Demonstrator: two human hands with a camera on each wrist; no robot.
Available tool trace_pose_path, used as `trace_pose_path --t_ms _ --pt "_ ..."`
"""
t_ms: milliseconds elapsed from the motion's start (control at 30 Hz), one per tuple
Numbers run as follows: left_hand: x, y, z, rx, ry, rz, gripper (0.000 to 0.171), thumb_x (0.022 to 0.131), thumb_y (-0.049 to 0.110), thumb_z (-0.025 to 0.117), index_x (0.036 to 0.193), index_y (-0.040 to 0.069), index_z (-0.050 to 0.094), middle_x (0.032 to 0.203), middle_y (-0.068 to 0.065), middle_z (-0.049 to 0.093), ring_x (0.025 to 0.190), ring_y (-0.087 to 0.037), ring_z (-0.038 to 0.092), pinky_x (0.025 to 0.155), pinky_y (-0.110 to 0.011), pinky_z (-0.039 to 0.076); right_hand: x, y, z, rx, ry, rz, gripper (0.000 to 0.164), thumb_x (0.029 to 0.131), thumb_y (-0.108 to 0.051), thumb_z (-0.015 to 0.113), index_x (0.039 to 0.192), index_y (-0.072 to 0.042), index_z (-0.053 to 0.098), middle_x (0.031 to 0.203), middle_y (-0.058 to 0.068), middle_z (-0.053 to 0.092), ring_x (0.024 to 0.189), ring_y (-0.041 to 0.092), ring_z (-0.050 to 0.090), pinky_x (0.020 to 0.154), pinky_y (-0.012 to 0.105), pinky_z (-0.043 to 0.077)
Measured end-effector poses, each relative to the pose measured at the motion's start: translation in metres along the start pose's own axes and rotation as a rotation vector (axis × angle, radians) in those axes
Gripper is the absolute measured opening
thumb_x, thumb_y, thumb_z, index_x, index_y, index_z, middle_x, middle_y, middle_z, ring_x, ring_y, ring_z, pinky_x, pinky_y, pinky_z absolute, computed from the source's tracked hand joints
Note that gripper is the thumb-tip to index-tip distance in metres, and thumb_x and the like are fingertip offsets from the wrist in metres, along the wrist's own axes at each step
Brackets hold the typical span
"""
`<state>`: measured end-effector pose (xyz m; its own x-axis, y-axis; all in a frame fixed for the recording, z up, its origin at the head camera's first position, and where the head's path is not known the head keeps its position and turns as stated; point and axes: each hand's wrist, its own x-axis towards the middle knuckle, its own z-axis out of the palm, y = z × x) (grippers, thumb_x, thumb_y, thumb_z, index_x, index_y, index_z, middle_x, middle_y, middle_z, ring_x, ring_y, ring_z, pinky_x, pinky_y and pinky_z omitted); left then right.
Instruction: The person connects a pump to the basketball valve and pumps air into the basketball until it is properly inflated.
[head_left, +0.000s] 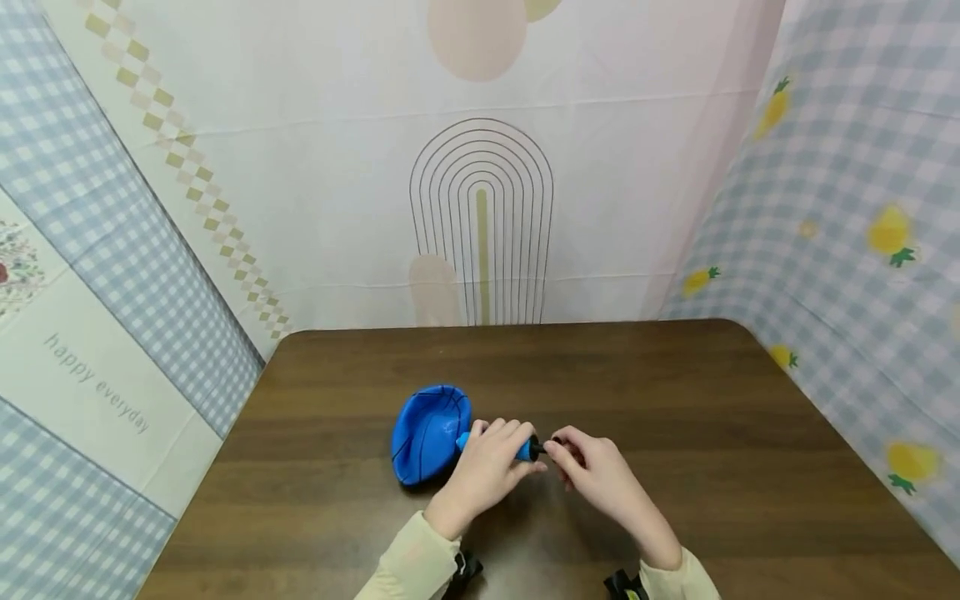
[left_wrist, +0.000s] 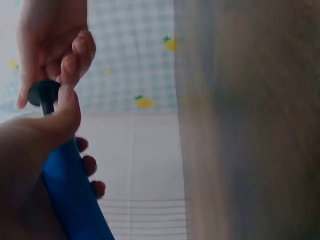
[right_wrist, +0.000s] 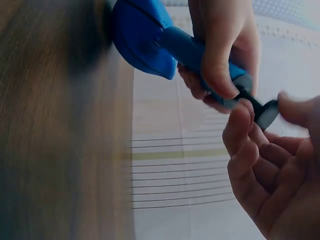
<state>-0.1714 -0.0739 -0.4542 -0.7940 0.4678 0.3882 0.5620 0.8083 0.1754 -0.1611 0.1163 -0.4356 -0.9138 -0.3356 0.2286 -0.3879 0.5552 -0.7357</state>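
Patterned cloths [head_left: 337, 192] border the table [head_left: 637, 375]; the left hand [head_left: 489, 467] grips and partly hides a blue pump [left_wrist: 75, 187] touching a dented ball [head_left: 426, 437]; the right hand [head_left: 598, 475] pinches the pump's black handle [right_wrist: 267, 115].

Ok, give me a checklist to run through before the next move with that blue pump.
1. Left hand grips the blue pump: ok.
2. Right hand pinches the black handle at the pump's end: ok.
3. Pump's front end meets the blue ball: ok, as the right wrist view shows.
4. Join between pump and ball airtight: cannot tell.
5. Ball round and full: not ok, its side is caved in.
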Motion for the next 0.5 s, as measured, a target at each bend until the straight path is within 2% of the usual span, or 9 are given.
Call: trace_pose_path --t_ms 133,233,400,500 --pt "-0.001 -0.009 -0.003 -0.039 -0.037 0.0 0.032 0.084 0.048 0.066 0.104 0.024 0.058 0.096 0.01 0.064 0.088 -0.011 0.055 0.084 -0.035 0.04 -0.001 0.003 -0.002 0.054 -0.008 0.108 0.024 0.094 -0.033 0.06 0.095 -0.01 0.067 0.065 -0.003 0.062 0.054 0.006 0.056 0.051 0.021 0.043" --pt "-0.003 -0.021 -0.007 -0.017 -0.006 -0.004 0.032 0.083 0.049 0.066 0.102 0.024 0.059 0.095 0.01 0.065 0.086 -0.012 0.056 0.083 -0.035 0.04 -0.005 0.007 -0.013 0.052 0.027 0.148 0.023 0.095 -0.033 0.059 0.096 -0.011 0.067 0.07 0.0 0.064 0.054 0.007 0.056 0.052 0.022 0.044" --pt "-0.004 -0.034 -0.014 0.016 0.076 -0.011 0.032 0.08 0.046 0.07 0.1 0.023 0.059 0.093 0.008 0.066 0.085 -0.013 0.056 0.082 -0.036 0.04 -0.013 0.013 -0.032 0.075 0.099 0.128 0.018 0.097 -0.026 0.056 0.098 -0.01 0.065 0.07 0.002 0.063 0.053 0.007 0.053 0.054 0.024 0.044" --pt "-0.003 -0.032 -0.01 0.039 0.105 0.012 0.034 0.08 0.046 0.071 0.103 0.022 0.061 0.094 0.007 0.067 0.087 -0.013 0.058 0.083 -0.038 0.041 -0.015 0.012 -0.028 0.161 0.124 0.112 0.015 0.097 -0.019 0.056 0.098 -0.005 0.064 0.069 0.002 0.062 0.052 0.006 0.052 0.053 0.024 0.046"
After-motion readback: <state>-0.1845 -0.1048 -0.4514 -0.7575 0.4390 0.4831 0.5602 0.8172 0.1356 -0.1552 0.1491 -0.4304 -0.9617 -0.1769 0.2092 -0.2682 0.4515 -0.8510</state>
